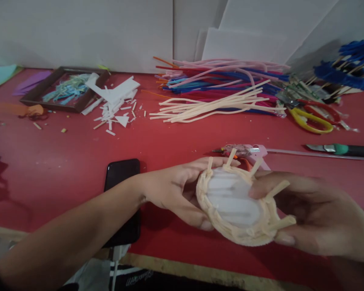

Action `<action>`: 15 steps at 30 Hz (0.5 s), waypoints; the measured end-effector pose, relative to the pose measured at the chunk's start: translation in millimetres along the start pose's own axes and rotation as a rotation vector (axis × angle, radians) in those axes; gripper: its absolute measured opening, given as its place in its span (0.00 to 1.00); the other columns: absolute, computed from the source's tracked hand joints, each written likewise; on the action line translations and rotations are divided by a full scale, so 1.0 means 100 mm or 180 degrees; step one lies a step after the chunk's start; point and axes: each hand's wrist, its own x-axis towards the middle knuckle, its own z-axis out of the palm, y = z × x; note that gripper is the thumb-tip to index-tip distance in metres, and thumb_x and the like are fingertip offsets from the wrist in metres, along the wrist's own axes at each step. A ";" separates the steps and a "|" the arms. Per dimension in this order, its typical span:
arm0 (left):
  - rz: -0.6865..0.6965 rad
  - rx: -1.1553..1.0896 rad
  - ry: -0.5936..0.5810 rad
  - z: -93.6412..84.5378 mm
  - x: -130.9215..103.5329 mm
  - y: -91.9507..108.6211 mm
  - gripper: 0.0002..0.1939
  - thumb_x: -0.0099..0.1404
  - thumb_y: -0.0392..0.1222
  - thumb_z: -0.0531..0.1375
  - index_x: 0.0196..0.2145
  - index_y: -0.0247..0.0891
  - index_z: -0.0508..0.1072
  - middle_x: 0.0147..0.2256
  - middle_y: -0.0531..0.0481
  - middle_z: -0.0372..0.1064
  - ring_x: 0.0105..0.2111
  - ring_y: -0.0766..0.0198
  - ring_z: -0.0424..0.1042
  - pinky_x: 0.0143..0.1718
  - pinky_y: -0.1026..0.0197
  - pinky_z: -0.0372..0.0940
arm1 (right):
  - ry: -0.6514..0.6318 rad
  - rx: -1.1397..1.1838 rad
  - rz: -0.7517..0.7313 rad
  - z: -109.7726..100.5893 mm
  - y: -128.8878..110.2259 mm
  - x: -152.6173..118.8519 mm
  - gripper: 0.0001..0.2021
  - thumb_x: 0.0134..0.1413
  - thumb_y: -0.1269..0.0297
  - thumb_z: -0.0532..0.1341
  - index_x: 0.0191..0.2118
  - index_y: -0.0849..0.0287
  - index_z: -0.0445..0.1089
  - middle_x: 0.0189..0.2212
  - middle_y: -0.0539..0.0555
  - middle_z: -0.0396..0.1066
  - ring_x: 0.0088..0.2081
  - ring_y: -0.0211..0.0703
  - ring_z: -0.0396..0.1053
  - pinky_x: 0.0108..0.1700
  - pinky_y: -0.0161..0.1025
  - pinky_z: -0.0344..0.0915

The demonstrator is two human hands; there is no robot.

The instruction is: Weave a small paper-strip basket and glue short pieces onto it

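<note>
Both hands hold a small round woven basket [202, 190], cream in colour, with short stub ends sticking out around its rim and a white round base. My left hand [178, 190] is closed around the basket's left side, thumb below and fingers behind it. On the right, my right hand [318, 214] grips the rim between stubs, one digit reaching over the white base. Just behind the basket lies a pink glue gun [257, 151], partly hidden by it. A bundle of cream pipe cleaners [212, 106] rests farther back on the red table.
A black phone [123, 171] with a cable lies under my left forearm. Coloured pipe cleaners [230, 66], yellow-handled scissors [311, 121] and a utility knife [342, 150] are at the back and right. White paper scraps [118, 97] and a brown frame [75, 106] stand back left.
</note>
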 end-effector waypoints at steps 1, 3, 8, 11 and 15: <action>-0.0026 -0.0050 0.0024 0.01 0.00 0.01 0.36 0.46 0.30 0.73 0.54 0.39 0.75 0.67 0.40 0.57 0.64 0.46 0.65 0.56 0.56 0.69 | 0.0025 0.0001 0.0011 -0.01 0.00 0.00 0.22 0.33 0.75 0.74 0.36 0.41 0.81 0.26 0.43 0.79 0.22 0.34 0.74 0.22 0.23 0.67; -0.0124 -0.0206 -0.0004 0.03 0.00 0.02 0.40 0.46 0.31 0.73 0.58 0.40 0.72 0.67 0.40 0.59 0.64 0.45 0.64 0.58 0.53 0.68 | 0.0041 0.0007 0.0015 -0.03 0.02 -0.01 0.22 0.34 0.74 0.74 0.37 0.39 0.80 0.27 0.42 0.79 0.20 0.31 0.71 0.21 0.23 0.66; -0.0207 -0.0689 0.0047 0.11 0.02 0.06 0.59 0.52 0.33 0.69 0.73 0.46 0.41 0.67 0.39 0.57 0.66 0.46 0.62 0.61 0.44 0.65 | 0.0142 -0.0041 -0.0254 -0.01 0.07 0.01 0.20 0.38 0.70 0.74 0.39 0.38 0.79 0.27 0.40 0.79 0.24 0.31 0.75 0.21 0.19 0.65; -0.0252 -0.0277 0.0549 0.14 0.03 0.00 0.66 0.51 0.37 0.72 0.73 0.45 0.32 0.71 0.35 0.46 0.70 0.44 0.53 0.65 0.40 0.57 | 0.0508 -0.0547 -0.0370 0.03 0.13 0.01 0.16 0.43 0.67 0.73 0.39 0.40 0.76 0.30 0.40 0.80 0.28 0.33 0.78 0.27 0.22 0.71; -0.0155 0.0234 0.1038 0.13 0.05 -0.13 0.66 0.50 0.42 0.74 0.73 0.43 0.34 0.70 0.33 0.49 0.70 0.42 0.53 0.68 0.39 0.53 | 0.0913 -0.1855 -0.0775 0.09 0.21 -0.03 0.13 0.53 0.50 0.68 0.42 0.47 0.72 0.32 0.47 0.78 0.30 0.38 0.78 0.30 0.29 0.75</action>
